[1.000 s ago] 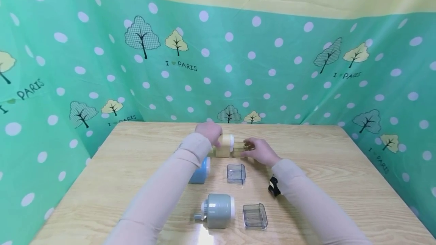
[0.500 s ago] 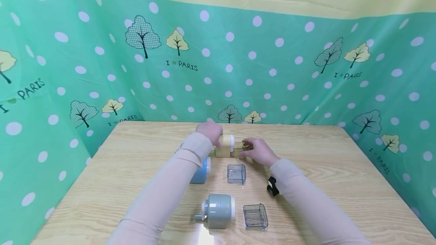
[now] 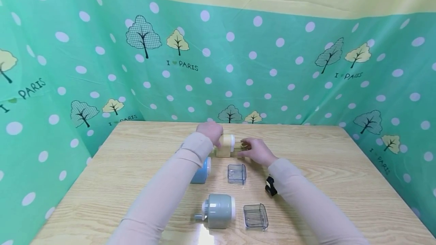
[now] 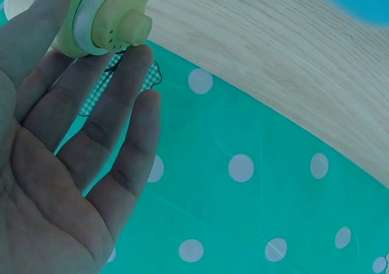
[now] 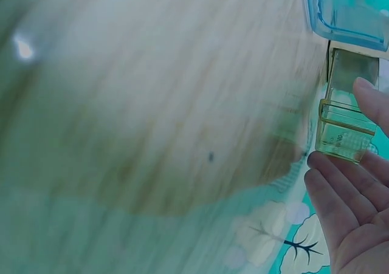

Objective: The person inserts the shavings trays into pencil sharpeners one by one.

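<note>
A yellow hand-crank pencil sharpener (image 3: 224, 146) lies near the back of the table. My left hand (image 3: 210, 133) grips its body, thumb on one side and fingers on the other; its crank end (image 4: 115, 25) shows in the left wrist view. At the sharpener's white-rimmed end, my right hand (image 3: 257, 151) pinches a clear yellow shavings drawer (image 5: 346, 125) between thumb and fingertips. The drawer lines up with that end; how far inside it sits cannot be told. Part of the body is hidden behind the left hand.
A blue sharpener (image 3: 201, 172), partly behind the left sleeve, lies nearer, beside a clear bluish drawer (image 3: 236, 174). In front are a grey-green sharpener (image 3: 219, 211) and a clear grey drawer (image 3: 255, 216). A small black object (image 3: 271, 186) is by the right sleeve.
My right hand has moved slightly left with the yellow drawer, narrowing the span beyond the sharpener's white rim. The left hand holds its place on the body.
</note>
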Motion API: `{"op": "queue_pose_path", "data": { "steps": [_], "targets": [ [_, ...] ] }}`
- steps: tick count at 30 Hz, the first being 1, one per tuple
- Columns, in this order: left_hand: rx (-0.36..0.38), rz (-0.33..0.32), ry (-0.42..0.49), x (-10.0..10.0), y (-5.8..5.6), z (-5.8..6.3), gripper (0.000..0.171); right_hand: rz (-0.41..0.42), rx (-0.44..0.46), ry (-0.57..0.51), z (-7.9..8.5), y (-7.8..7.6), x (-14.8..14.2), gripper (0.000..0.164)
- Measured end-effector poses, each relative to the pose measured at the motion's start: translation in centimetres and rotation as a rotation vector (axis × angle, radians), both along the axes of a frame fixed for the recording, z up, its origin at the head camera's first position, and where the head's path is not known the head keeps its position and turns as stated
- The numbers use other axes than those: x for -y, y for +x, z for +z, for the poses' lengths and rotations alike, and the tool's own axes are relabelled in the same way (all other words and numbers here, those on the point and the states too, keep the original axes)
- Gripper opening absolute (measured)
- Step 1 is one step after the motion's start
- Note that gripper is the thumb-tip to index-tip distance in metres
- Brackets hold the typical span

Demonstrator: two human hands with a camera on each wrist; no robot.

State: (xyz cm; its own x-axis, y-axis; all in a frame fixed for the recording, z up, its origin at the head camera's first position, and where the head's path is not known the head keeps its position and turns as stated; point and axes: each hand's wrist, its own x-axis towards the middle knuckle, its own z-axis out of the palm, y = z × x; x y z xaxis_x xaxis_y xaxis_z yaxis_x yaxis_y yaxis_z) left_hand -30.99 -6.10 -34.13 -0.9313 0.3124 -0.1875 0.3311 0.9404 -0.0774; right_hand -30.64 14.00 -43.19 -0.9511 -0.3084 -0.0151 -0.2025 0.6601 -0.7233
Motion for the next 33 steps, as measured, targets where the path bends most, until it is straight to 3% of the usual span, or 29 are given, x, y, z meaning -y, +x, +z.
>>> {"op": "queue_pose_path", "data": {
  "steps": [12, 33],
  "targets": [
    [0.002, -0.004, 0.007, -0.2, -0.1, 0.0, 0.038, 0.005, -0.012, 0.002, -0.1, 0.1, 0.7, 0.06],
    [-0.006, -0.009, 0.023, 0.1, -0.3, -0.3, 0.041, 0.002, 0.043, -0.015, 0.2, 0.3, 1.3, 0.065]
  ]
}}
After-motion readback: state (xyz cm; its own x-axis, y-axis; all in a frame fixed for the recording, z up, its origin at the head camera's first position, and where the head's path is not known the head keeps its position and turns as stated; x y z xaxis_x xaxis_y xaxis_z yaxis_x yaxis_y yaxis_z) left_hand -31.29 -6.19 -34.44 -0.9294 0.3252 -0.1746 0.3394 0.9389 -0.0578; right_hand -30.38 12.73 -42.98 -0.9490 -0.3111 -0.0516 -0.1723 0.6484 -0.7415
